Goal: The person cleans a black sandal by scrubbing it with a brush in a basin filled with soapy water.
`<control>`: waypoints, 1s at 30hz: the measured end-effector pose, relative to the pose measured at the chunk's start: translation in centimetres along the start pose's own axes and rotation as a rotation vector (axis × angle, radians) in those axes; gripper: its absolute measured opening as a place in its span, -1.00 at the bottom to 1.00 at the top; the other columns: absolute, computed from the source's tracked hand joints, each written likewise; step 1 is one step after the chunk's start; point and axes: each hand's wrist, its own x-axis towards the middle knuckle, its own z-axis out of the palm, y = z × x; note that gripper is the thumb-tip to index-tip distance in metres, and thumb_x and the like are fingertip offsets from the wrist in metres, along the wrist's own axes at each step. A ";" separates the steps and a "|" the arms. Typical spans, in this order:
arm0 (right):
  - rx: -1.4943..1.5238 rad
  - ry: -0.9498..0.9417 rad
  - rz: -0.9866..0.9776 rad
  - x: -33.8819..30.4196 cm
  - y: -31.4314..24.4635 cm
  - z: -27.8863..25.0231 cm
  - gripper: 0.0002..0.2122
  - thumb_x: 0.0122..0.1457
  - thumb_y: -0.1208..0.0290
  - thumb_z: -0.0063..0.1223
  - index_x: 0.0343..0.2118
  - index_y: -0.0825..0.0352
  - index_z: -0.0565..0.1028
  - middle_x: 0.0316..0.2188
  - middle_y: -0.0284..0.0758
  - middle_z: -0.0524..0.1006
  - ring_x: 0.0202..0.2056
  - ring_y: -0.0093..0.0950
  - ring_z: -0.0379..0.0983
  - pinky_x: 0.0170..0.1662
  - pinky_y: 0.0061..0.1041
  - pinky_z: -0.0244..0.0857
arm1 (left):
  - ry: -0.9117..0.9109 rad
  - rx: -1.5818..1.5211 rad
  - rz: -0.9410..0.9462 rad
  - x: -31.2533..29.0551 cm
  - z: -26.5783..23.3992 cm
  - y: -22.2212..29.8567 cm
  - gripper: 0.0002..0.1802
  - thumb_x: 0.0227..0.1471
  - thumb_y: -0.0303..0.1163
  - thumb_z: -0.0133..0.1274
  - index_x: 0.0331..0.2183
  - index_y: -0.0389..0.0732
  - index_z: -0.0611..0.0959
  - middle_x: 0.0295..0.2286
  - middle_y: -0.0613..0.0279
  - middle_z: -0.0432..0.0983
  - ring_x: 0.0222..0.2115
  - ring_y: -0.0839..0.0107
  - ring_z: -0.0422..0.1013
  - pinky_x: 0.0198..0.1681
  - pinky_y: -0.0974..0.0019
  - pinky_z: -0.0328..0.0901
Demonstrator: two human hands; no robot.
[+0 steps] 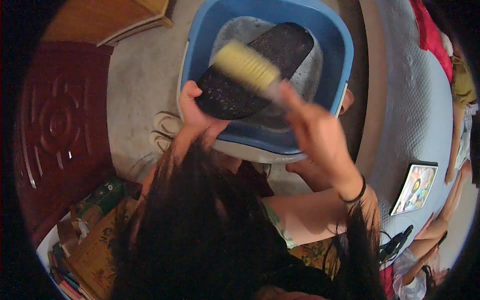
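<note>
My left hand point(201, 114) grips the near end of a black, flat, sole-shaped thing point(287, 50), perhaps a slipper or shoe sole, its thumb on the edge. The piece is wet and specked with suds, tilted over soapy water in a blue basin point(341, 37). My right hand point(320, 137) is closed on the handle of a scrub brush point(247, 67) with pale yellow bristles. That brush is smeared by motion and lies across the upper face of the black piece. Fingers under the black piece are partly hidden.
Beige slippers point(167, 125) lie left of the basin. A wooden cabinet point(107, 22) and a dark red carved panel point(60, 115) stand farther left. On the right, a tablet point(415, 187) rests on a pale blue bed point(395, 115), where other people's limbs show. Dark hair hides the lower middle.
</note>
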 end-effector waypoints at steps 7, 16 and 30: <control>0.424 -0.110 0.034 -0.8 -1.3 0.4 -0.48 -0.02 0.58 -0.05 0.06 0.11 0.22 -0.59 -0.11 0.43 -0.57 -0.24 0.40 -0.42 -0.39 0.28 | 0.124 0.169 -0.009 0.4 2.1 0.0 -0.33 -0.38 -0.04 -0.15 -0.16 -0.20 0.45 -0.19 0.07 0.39 -0.19 0.06 0.32 -0.10 -0.01 0.20; 0.061 0.036 0.171 1.7 1.9 -0.7 -0.54 -0.01 0.55 -0.04 0.02 0.19 0.27 -0.54 -0.08 0.45 -0.55 -0.22 0.42 -0.44 -0.37 0.28 | 0.078 0.196 0.008 -0.2 1.4 0.0 -0.28 -0.33 0.00 -0.15 -0.08 -0.21 0.37 -0.09 0.08 0.31 -0.11 0.06 0.27 -0.04 -0.06 0.13; 0.310 -0.170 0.062 -0.2 -1.0 0.5 -0.45 -0.03 0.54 -0.01 0.08 0.17 0.16 -0.53 -0.06 0.44 -0.48 -0.14 0.41 -0.40 -0.28 0.27 | 0.137 0.148 0.056 -0.1 2.0 0.1 -0.30 -0.44 -0.12 -0.14 -0.14 -0.23 0.42 -0.19 0.06 0.39 -0.18 0.10 0.32 -0.08 0.08 0.18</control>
